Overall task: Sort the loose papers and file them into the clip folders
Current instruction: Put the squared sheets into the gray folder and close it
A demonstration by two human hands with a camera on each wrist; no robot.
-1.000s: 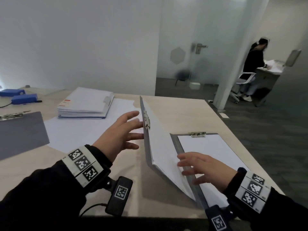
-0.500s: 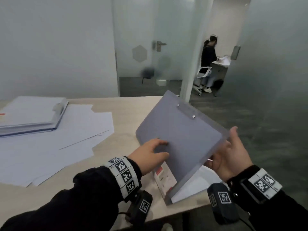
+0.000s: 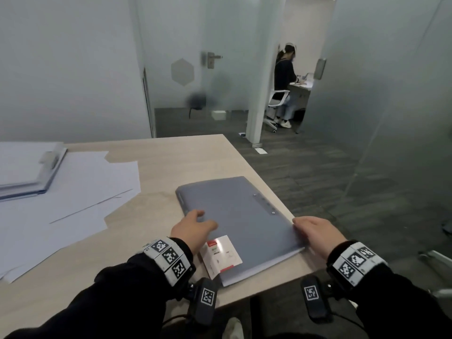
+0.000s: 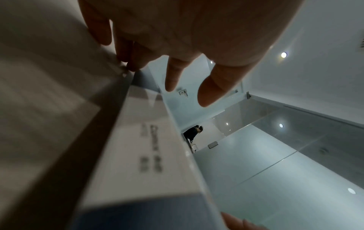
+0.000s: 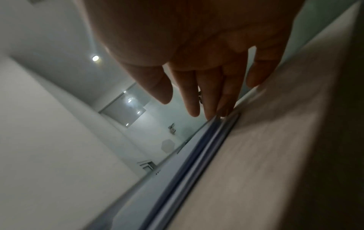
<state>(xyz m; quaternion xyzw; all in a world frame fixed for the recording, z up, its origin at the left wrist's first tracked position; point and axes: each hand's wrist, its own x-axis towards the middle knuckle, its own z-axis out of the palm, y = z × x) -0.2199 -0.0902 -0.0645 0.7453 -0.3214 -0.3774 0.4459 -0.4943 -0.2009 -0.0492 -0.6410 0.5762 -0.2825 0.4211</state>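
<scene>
At the bottom of the head view two dark sleeves with black-and-white marker bands reach onto the pale wooden tabletop (image 3: pixel 156 167). A grey clip folder (image 3: pixel 234 216) lies closed and flat at lower centre, near the tabletop's right edge, its near corner close to the front edge. A white label with red stripes (image 3: pixel 221 254) sticks out at the folder's near left corner.

The left hand (image 3: pixel 193 231) rests on the folder's left part, just above the label; its fingers (image 4: pixel 171 74) are straight and slightly spread, and the left wrist view shows the fingertips down at the cover's edge while the thumb hangs free. The right hand (image 3: pixel 318 232) sits at the folder's right edge; its fingers (image 5: pixel 212 96) lie straight and close together, tips touching the stacked edges of the cover, thumb apart.

Left of the folder, loose white papers (image 3: pixel 73 199) lie fanned across the tabletop. Beyond them, at the left edge of the frame, sits a thick stack of filed sheets (image 3: pixel 27 167).

Farther off, in the upper centre, a frosted glass door with a metal handle (image 3: pixel 210 59) stands behind the tabletop, and to its right another person (image 3: pixel 285 79) sits at a desk.
</scene>
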